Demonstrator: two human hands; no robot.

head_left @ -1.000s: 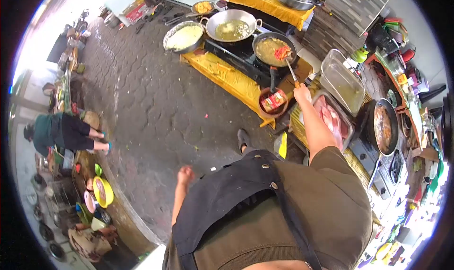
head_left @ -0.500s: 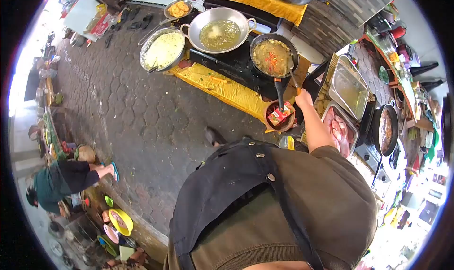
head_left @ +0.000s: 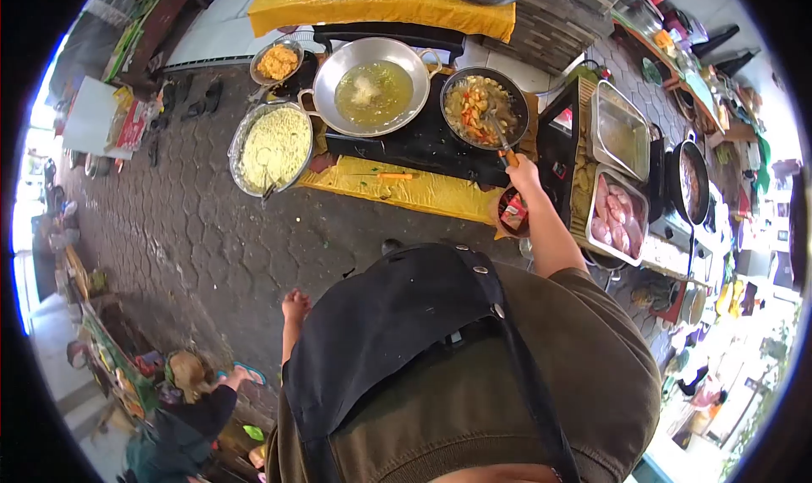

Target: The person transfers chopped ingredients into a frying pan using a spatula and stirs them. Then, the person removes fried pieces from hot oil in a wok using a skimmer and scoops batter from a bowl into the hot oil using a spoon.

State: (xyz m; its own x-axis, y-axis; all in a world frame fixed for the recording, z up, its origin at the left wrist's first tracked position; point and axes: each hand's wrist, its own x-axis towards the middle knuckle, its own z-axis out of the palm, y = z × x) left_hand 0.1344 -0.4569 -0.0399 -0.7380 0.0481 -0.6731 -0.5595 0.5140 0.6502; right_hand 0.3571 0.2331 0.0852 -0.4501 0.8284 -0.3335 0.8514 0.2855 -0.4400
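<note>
My right hand [head_left: 523, 175] is closed on the wooden handle of a metal spatula [head_left: 499, 133], whose blade is in the food of a dark frying pan [head_left: 451, 134]. Red and yellowish pieces lie mixed in that pan. Away from everything, my left hand [head_left: 296, 304] hangs over the paved floor with its fingers curled; whether it holds anything is too small to tell. Left of the frying pan, a wide metal wok [head_left: 318, 84] holds oil with a pale lump in it. A bowl of pale yellow mix [head_left: 275, 145] stands at the wok's lower left.
Fried food fills a small strainer [head_left: 277, 62] behind the bowl. A tray of raw meat [head_left: 620, 216] and an empty-looking wire-edged tray [head_left: 621, 132] are at the right, beside another pan [head_left: 691, 183]. A person [head_left: 182, 428] bends at the lower left.
The view has swung, bringing the stove nearer the centre. The red pieces, clumped at first, are now spread through the pan's food, and the spatula has moved within it.
</note>
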